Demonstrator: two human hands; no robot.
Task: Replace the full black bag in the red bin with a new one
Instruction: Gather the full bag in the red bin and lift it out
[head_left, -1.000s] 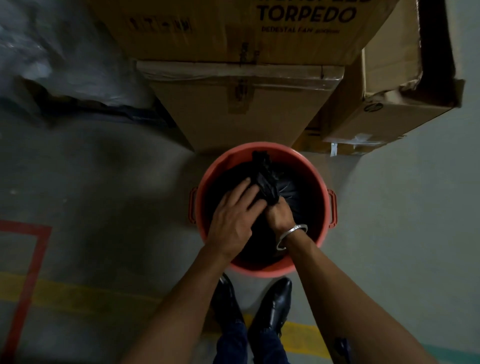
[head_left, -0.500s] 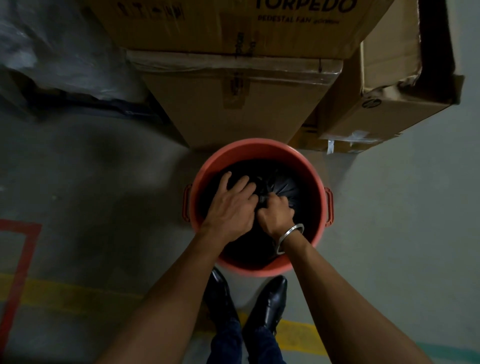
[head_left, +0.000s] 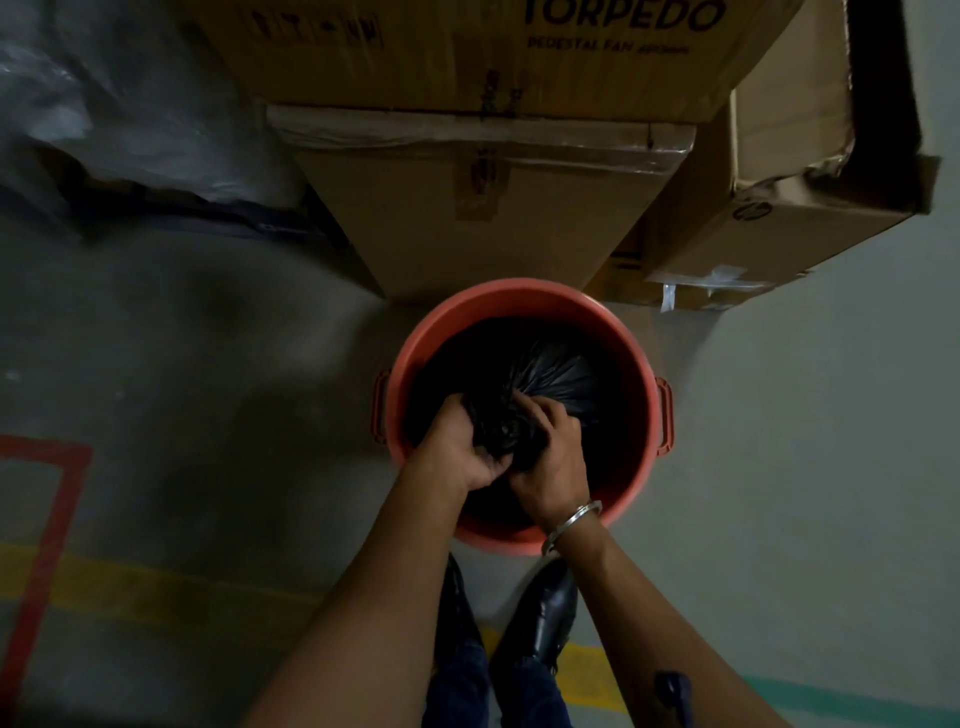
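Two hands, left hand (head_left: 457, 457) and right hand (head_left: 553, 462), gripping gathered neck of black bag (head_left: 550, 379) inside red bin (head_left: 519, 299); fingertips buried in plastic; cardboard boxes (head_left: 483, 208) at twelve o'clock, cropped.

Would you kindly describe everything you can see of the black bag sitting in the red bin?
The black bag is thin, glossy plastic, creased into pleats that run toward its gathered neck. It sits inside the red bin, filling most of the opening, below the rim. The neck is bunched at the near side, where the left hand and right hand both grip it. Whether a knot is tied cannot be told. Its lower part is hidden by the bin.
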